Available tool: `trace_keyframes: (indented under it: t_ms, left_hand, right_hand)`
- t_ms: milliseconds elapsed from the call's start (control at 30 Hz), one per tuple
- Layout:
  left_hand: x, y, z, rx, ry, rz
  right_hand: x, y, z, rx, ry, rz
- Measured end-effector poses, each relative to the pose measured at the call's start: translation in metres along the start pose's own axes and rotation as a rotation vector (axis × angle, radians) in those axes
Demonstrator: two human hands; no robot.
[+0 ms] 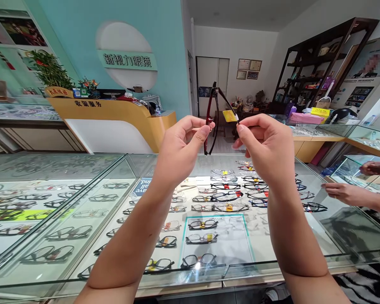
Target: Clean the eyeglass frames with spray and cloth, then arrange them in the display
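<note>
Forearms (139,223) partly hide the display case (190,281) below the held eyeglasses (217,116).

Both forearms reached up and forward, raised above the counter (205,276). The left hand (185,145) pinched thumb against fingers, its knuckles turned outward; the right hand (262,145) pinched likewise at similar height, well apart, its lower fingers loosely curled.

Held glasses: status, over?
Left hand pinching front rim; right hand gripping temple tip. Glasses upended, temple open, yellow tag attached. Nothing blocking; another person's hands off right.
</note>
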State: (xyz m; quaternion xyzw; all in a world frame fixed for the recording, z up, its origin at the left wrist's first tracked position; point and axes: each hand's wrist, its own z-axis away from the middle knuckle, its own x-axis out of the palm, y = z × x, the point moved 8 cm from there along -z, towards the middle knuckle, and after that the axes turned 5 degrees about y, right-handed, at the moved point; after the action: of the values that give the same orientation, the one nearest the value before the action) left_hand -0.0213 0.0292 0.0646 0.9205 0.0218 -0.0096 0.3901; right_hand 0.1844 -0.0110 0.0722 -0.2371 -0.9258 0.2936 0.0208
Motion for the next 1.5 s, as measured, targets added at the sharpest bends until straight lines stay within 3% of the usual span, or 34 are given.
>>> trace_keyframes:
  t_ms: [167,367,800,1000,1233,1500]
  left_hand:
    - [-0.002,-0.014,-0.005,-0.008,-0.023,-0.042]
    - [-0.003,-0.017,-0.006,-0.014,-0.015,-0.116]
    - [0.011,-0.029,-0.007,-0.099,-0.019,0.003]
    - [0.014,-0.035,-0.006,-0.144,-0.003,0.032]
    - [0.01,-0.053,-0.013,-0.198,0.084,0.12]
    - [-0.014,-0.059,-0.026,-0.197,0.217,0.226]
  right_hand:
    - [-0.011,0.007,-0.003,-0.046,0.131,0.063]
    - [-0.02,-0.004,-0.006,-0.145,0.252,0.195]
    - [0.024,0.007,-0.002,-0.071,0.069,0.197]
    - [0.036,0.032,-0.009,0.025,-0.021,-0.004]
    - [0.037,0.06,-0.019,0.183,-0.03,-0.174]
    - [0.034,0.079,-0.022,0.437,-0.023,-0.293]
